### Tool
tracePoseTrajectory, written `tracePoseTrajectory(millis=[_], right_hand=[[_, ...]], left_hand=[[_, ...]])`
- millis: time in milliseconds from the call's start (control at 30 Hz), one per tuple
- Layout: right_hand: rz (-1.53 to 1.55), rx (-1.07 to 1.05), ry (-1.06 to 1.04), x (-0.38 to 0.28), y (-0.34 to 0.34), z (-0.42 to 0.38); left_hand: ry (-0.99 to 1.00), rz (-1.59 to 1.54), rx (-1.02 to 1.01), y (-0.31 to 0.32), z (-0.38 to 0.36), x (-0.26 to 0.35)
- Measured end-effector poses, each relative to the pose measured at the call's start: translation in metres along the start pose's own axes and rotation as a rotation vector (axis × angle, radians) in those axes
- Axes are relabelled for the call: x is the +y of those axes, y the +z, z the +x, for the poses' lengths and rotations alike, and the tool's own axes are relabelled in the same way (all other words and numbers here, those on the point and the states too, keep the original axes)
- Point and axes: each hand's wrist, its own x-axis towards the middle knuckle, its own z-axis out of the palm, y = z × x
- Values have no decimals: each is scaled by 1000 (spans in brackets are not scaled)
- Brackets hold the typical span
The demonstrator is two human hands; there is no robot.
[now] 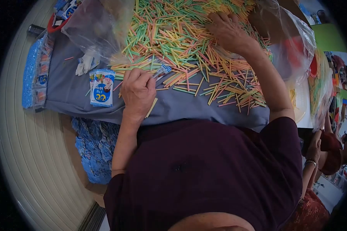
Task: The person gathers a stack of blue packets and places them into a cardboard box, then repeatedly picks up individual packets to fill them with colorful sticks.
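Observation:
A large heap of thin pastel sticks (pixel 169 34), like candy sticks, in green, yellow and pink spreads over grey cloth. My left hand (pixel 137 90) is closed at the near edge of the heap. From its right side pokes the end of a small blue-and-white packet (pixel 164 70), the rest hidden by the fingers. My right hand (pixel 229 32) rests farther back on the heap, fingers bent and apart, tips among the sticks. Just left of my left hand lie printed blue-and-white packets (pixel 102 88), overlapping one another.
Clear plastic sheeting (pixel 98 30) flanks the heap. A blue bundle of wrapped packs (pixel 34 73) stands at the cloth's left end, near a red-rimmed container (pixel 56 24). Crumpled blue wrappers (pixel 94 150) fill a box below. At right, another person's hand (pixel 314 146) shows.

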Motion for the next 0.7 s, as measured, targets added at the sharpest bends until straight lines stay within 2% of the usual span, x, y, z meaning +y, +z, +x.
tracePoseTrajectory(millis=[33,167,233,267,333,467,533,567,600,633,667,700], right_hand=[[31,-74,-17,0,0,2],[-16,-65,-51,0,1,-8],[34,-187,79,-7,-6,-13],[35,-190,83,-6,0,-17],[3,27,74,0,13,-23],[52,-87,166,16,19,-21],[170,-81,270,21,21,-19],[168,-81,272,23,22,-20],[296,-71,325,24,23,-19],[425,-60,377,25,26,-19],[428,-58,379,25,38,-19],[682,126,474,21,48,-17]], left_hand=[[2,-3,3,-1,0,0],[13,28,-66,-10,-5,4],[32,10,-79,-16,-3,5],[32,-13,-111,-18,-1,4],[33,-33,-144,-20,-1,0],[-66,-156,-105,-16,2,-8],[-111,-250,-62,-14,4,-8],[-65,-199,2,-12,5,-6],[-20,-148,66,-11,5,-6],[-18,-146,65,-8,3,-8],[-2,-110,34,-3,-1,-11],[14,-75,2,-3,-2,-11]])
